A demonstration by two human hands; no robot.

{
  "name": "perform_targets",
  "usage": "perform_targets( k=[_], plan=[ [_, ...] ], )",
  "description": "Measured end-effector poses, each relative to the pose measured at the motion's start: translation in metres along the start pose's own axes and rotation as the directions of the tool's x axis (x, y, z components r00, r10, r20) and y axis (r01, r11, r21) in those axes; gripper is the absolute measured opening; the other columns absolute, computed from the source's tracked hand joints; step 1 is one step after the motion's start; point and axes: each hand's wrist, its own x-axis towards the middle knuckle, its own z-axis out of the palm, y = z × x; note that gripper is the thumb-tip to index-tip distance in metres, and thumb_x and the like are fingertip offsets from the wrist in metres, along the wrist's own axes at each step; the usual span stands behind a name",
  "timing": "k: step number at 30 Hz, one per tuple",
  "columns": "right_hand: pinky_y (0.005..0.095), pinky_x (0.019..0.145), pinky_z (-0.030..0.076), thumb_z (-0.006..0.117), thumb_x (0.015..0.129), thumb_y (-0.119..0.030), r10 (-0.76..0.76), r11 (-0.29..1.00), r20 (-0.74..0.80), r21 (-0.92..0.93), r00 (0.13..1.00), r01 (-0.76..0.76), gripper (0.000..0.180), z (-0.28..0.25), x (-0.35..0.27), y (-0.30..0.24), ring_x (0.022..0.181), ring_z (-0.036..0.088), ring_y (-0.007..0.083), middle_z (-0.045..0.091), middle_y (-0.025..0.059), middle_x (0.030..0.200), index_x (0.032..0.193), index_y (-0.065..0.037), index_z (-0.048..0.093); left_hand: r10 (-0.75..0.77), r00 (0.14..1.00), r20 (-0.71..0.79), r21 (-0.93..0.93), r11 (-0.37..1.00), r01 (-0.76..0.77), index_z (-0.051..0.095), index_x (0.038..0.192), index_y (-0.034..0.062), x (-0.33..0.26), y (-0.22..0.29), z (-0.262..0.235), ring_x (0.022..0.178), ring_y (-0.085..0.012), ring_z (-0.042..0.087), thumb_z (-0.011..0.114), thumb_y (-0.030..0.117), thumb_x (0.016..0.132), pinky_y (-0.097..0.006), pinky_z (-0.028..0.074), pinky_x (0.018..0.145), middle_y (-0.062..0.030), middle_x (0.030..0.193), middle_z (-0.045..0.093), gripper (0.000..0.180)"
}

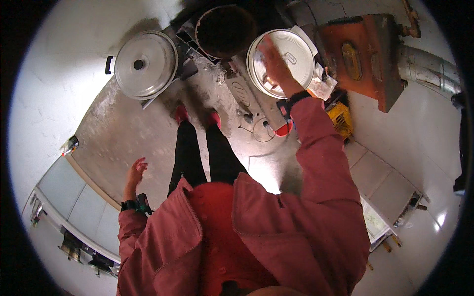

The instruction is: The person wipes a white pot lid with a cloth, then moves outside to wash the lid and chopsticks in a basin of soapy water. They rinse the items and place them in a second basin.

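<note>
My right hand [277,64] is stretched forward over a round white lid [298,58] on a pale tub or pot. Its fingers are smeared by motion, so what they hold, if anything, does not show. A small pale patch lies on the lid beside the palm. Down at my left side, my left hand [136,173] hangs in the air, fingers slightly bent and apart, with nothing in it. The nearest thing to it is a light-topped counter [81,190].
A large lidded metal pot [143,66] stands ahead on the left. Beyond is a dark round pan [226,32]. A rusty-brown stove-like box [353,54] with a silver pipe [427,69] stands right, near a yellow crate [340,120]. A red container [284,129] sits on the floor.
</note>
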Motion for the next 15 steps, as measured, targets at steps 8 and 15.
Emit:
perform_targets(
  k=[8,15],
  plan=[
    [0.0593,0.115,0.01,0.052,0.095,-0.024,0.426,0.761,-0.336,-0.37,0.84,-0.534,0.057,-0.029,-0.03,0.096,0.15,0.008,0.0262,0.013,0.0055,0.163,0.149,-0.026,0.034,0.069,0.997,-0.028,-0.009,0.998,-0.069,0.058,0.13,0.0075,-0.009,0.042,0.002,0.089,-0.0136,0.063,0.056,0.016,0.097,-0.029,0.05,0.083,-0.0057,0.102,0.068,0.034],
    [0.0518,0.117,0.017,0.057,0.088,-0.013,0.555,0.792,-0.232,-0.147,0.799,-0.592,0.064,0.004,-0.135,-0.008,0.148,0.019,0.0308,0.023,0.0129,0.159,0.148,-0.009,0.034,-0.003,0.999,0.035,-0.032,0.999,0.004,0.06,0.128,0.0086,0.001,0.059,0.022,0.086,-0.0133,0.061,0.058,0.019,0.096,-0.028,0.049,0.079,-0.0047,0.1,0.069,0.033]
  ],
)
